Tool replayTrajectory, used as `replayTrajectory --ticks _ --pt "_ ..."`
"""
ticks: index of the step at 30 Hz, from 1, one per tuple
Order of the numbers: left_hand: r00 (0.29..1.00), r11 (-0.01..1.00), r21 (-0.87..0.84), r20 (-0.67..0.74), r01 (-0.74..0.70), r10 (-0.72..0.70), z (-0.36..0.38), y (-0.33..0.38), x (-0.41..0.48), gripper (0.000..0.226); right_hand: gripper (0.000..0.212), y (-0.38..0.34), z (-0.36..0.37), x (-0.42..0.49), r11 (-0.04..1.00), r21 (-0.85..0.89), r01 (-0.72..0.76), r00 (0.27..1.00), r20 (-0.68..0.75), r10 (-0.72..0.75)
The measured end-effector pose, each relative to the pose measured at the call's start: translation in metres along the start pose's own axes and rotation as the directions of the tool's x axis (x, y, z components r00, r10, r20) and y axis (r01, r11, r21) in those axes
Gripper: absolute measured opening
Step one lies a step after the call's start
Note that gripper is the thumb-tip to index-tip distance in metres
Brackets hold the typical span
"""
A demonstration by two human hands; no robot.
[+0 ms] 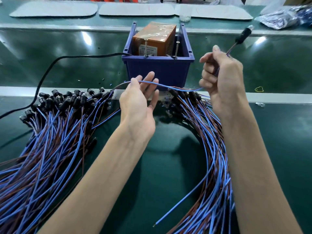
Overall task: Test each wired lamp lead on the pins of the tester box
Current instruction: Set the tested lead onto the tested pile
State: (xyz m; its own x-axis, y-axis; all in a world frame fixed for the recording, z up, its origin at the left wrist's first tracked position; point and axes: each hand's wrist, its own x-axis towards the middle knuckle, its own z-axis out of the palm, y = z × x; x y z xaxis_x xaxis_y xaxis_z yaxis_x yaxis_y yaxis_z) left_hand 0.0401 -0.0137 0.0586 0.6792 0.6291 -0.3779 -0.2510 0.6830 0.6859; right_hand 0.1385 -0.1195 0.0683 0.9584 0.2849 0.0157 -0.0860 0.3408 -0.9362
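Right grip (224, 81): fingers curled round one lamp lead (168, 85), clamping its blue and brown wires. The black lamp holder (242, 37) juts up and to the right past my knuckles, in the air.

Left grip (136, 105): pinches the same lead near its free end, thumb on top, the other fingers fairly straight beneath it.

I note the lead spans the two grips in a shallow sag, just in front of the blue bin (158, 70). The bin stands on the green tabletop (168, 166) and holds the orange tester box (155, 38). Two upright pins (145, 46) stand at the bin's near edge; the held lead is lower than they are, nearer to me and apart from them.

A black cable (50, 68) enters the bin from the left. More leads lie in a left heap (50, 141) and a right heap (212, 141), either side of my forearms. A yellow band (259, 89) lies to the right.
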Motion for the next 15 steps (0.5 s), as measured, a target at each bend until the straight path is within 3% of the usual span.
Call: replayTrajectory --ticks 7,11,15 --pt "0.995 0.993 0.061 0.005 -0.099 0.099 0.0 -0.002 0.002 0.021 0.04 -0.002 -0.013 0.001 0.975 -0.22 0.006 0.997 -0.076 -0.024" --pt "0.977 0.927 0.343 0.193 -0.151 0.088 0.0 -0.004 0.002 0.022 0.029 -0.002 -0.02 0.003 0.95 -0.31 0.036 0.999 0.046 -0.023" --pt "0.928 0.801 0.551 0.371 -0.235 0.018 -0.003 -0.007 0.0 0.02 0.014 0.002 -0.017 0.001 0.913 -0.409 0.005 0.981 0.18 0.076"
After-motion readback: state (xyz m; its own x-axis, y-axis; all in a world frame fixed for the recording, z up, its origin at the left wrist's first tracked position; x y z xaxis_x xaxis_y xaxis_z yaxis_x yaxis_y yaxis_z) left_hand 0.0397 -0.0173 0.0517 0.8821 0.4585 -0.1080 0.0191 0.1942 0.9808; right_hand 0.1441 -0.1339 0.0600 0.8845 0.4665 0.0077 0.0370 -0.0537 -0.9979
